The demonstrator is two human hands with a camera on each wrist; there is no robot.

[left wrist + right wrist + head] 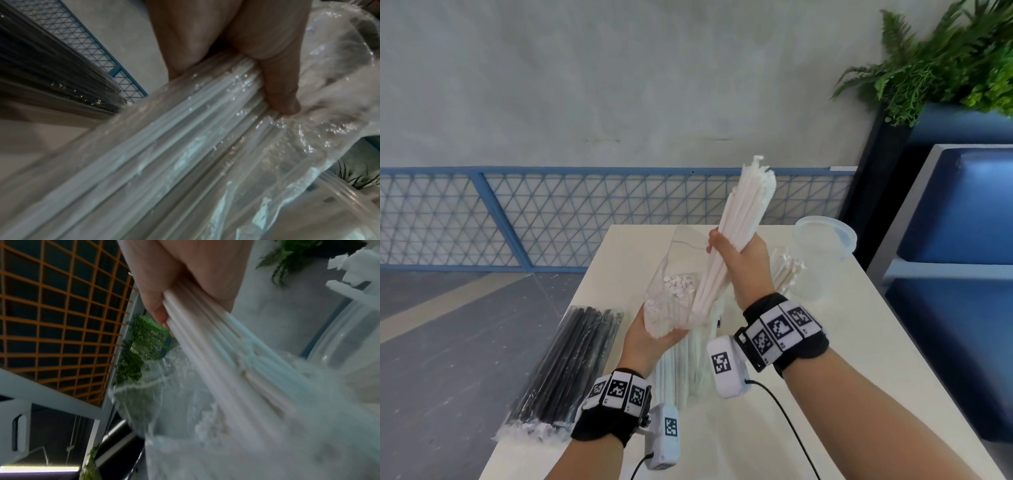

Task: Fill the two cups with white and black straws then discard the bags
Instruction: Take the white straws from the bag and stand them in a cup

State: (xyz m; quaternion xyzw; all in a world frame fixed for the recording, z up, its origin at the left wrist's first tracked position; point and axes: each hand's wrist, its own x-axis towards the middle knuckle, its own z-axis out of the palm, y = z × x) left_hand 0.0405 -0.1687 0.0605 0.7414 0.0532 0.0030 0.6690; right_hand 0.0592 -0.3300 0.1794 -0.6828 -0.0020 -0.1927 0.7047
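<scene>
My right hand [736, 253] grips a thick bundle of white straws [743, 212], tilted up and half drawn out of a clear plastic bag [681, 260]. My left hand [654, 329] holds that bag from below, its fingers curled round it, with more white straws [674, 291] still inside. The left thumb [281, 91] presses on the bagged straws [185, 138]. In the right wrist view the fingers [160, 311] wrap the white straws [216, 356]. A clear cup [822, 253] stands at the table's far right, and white straws [787, 270] stand beside it. A sealed bag of black straws [565, 366] lies at the left edge.
The cream table [859, 359] is narrow, with floor to its left and a blue bench [959, 212] to its right. A blue mesh railing [517, 216] and a potted fern [945, 58] stand behind. Cables run from both wrist cameras.
</scene>
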